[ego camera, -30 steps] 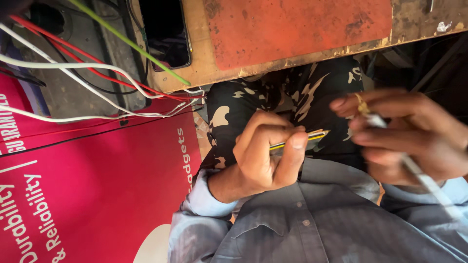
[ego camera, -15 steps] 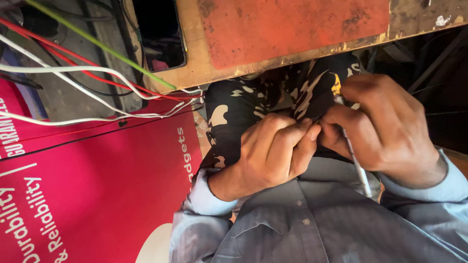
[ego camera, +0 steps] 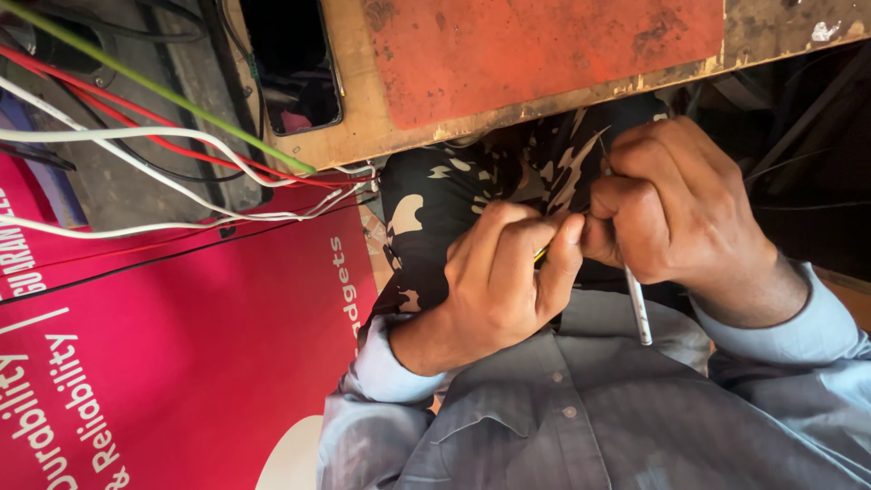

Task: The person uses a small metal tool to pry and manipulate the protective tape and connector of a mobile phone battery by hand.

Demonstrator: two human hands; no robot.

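Note:
My left hand [ego camera: 508, 272] is closed around a thin yellow wire end [ego camera: 542, 255] that peeks out between its fingers. My right hand [ego camera: 676, 213] is closed on a slim white tool [ego camera: 638, 307] whose handle hangs down below the fist. The two hands touch at the fingertips over my lap, above black patterned cloth [ego camera: 435, 200]. What lies between the fingertips is hidden.
A worn wooden bench with an orange-red top [ego camera: 544, 54] runs across the top. White, red and green wires [ego camera: 181, 145] run from the left to its edge. A bright pink printed board [ego camera: 181, 363] fills the lower left. My light blue shirt [ego camera: 590, 426] is at the bottom.
My right hand has come left with the white tool to meet my left hand. The yellow wire tip, clearly showing a second ago, is now mostly covered by the fingers.

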